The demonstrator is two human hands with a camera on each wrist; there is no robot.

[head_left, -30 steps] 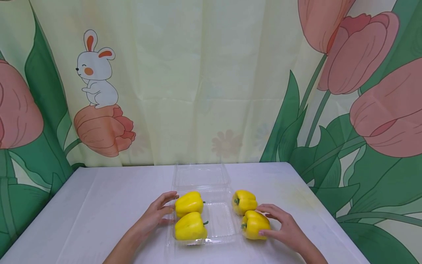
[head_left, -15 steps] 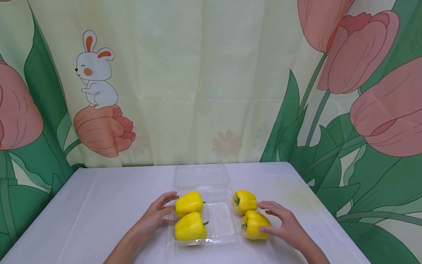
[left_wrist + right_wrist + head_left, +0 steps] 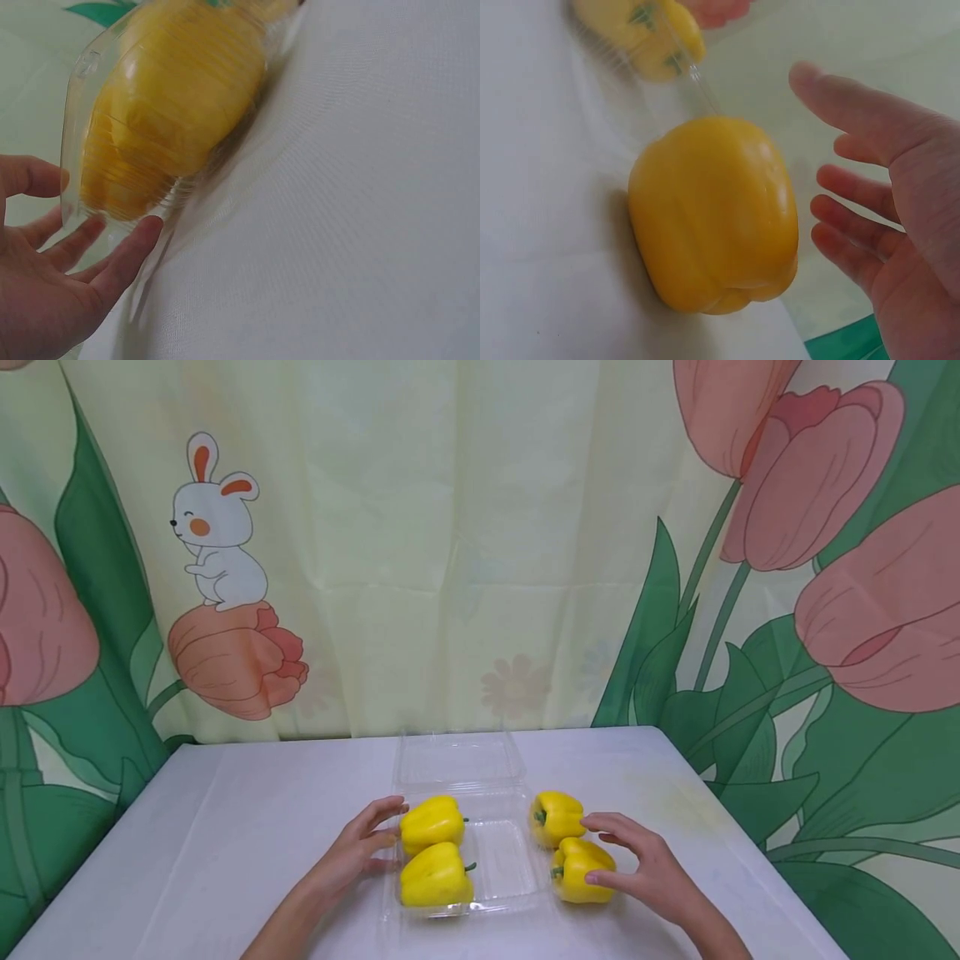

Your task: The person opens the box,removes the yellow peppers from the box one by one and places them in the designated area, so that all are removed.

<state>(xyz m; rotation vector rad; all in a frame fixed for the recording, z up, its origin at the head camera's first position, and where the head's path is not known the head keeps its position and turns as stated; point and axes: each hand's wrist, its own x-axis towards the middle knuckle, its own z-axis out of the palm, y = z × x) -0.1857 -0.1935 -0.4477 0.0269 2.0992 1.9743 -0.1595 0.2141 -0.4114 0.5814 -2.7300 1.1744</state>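
Observation:
Two yellow bell peppers sit along the left side of a clear plastic clamshell container [image 3: 501, 860]: a far one [image 3: 432, 824] and a near one [image 3: 437, 877]. My left hand [image 3: 356, 847] is at the container's left wall, its fingertips touching the clear rim with the fingers spread, as the left wrist view shows. To the container's right lie two more yellow bell peppers, one farther [image 3: 558, 818] and one nearer [image 3: 583, 870]. Beside the nearer pepper, my right hand [image 3: 645, 870] hovers with thumb and fingers apart. In the right wrist view a gap separates the hand from this pepper [image 3: 716, 214].
The container's clear lid [image 3: 457, 760] lies folded back toward the table's far edge. A white cloth covers the table [image 3: 270, 827]. Behind it hangs a curtain [image 3: 465, 568] printed with tulips and a rabbit.
My right hand's fingers have shifted slightly up and away from the nearer loose pepper. The left hand and the peppers stay about where they were.

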